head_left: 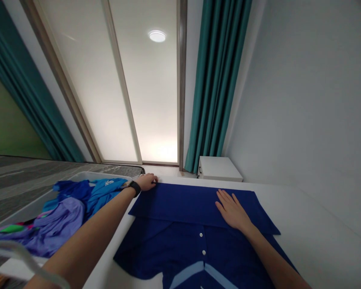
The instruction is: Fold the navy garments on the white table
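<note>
A dark blue buttoned shirt point(180, 237) lies on a white table point(319, 241), its far part folded over toward me. My left hand point(146, 182) rests at the far left corner of the fold with its fingers curled, pinching the cloth there; a black watch sits on that wrist. My right hand point(232, 210) lies flat and open on the folded part, fingers stretched out and pointing away from me.
A pale bin point(33, 206) at the left holds blue, purple and green clothes point(75, 208). A small white cabinet point(219, 168) stands beyond the table by teal curtains point(216, 80). A grey wall runs along the right.
</note>
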{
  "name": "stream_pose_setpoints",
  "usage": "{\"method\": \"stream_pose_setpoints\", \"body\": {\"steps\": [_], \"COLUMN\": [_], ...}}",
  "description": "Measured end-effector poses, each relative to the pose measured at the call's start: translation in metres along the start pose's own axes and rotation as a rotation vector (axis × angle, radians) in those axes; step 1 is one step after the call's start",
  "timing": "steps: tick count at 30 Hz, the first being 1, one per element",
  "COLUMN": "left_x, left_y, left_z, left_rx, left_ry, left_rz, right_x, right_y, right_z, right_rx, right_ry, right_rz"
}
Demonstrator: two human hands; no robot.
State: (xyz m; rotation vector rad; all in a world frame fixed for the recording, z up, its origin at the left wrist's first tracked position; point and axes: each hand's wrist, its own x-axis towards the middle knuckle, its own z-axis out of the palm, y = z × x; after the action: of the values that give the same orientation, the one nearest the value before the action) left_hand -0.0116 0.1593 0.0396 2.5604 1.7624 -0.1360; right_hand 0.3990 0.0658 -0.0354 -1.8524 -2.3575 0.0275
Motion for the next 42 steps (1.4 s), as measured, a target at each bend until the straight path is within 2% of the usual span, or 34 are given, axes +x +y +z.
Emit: {"method": "stream_pose_setpoints", "body": {"steps": [9, 17, 23, 29, 32, 35, 39, 42], "left_x": [0.003, 0.001, -0.002, -0.016, -0.027, -0.042, -0.066, -0.077], "left_y": [0.002, -0.012, -0.019, -0.015, -0.005, 0.017, 0.054, 0.072], "left_z": [-0.008, -0.003, -0.004, -0.009, -0.011, -0.009, 0.007, 0.023], "left_rx": [0.041, -0.012, -0.092, -0.151, -0.186, -0.203, -0.208, -0.182], "left_ry": [-0.038, -0.069, -0.012, 0.066, 0.125, 0.226, 0.364, 0.42], "left_rz": [-0.051, -0.08, -0.096, -0.19, -0.221, -0.246, -0.202, -0.14], "right_x": [-0.001, -0.001, 0.0, 0.0, 0.0, 0.0, 0.001, 0.001], "right_y": [0.0, 0.001, 0.002, 0.0, -0.002, -0.002, 0.0, 0.001], "right_z": [-0.002, 0.001, 0.003, -0.001, -0.004, -0.003, 0.0, 0.001], "right_rx": [0.009, 0.006, 0.013, -0.005, -0.02, -0.017, 0.0, 0.005], "right_ry": [0.005, 0.017, 0.03, 0.0, -0.01, -0.014, 0.002, 0.015], "right_rz": [0.001, -0.004, -0.011, 0.002, 0.011, 0.012, 0.008, -0.004]}}
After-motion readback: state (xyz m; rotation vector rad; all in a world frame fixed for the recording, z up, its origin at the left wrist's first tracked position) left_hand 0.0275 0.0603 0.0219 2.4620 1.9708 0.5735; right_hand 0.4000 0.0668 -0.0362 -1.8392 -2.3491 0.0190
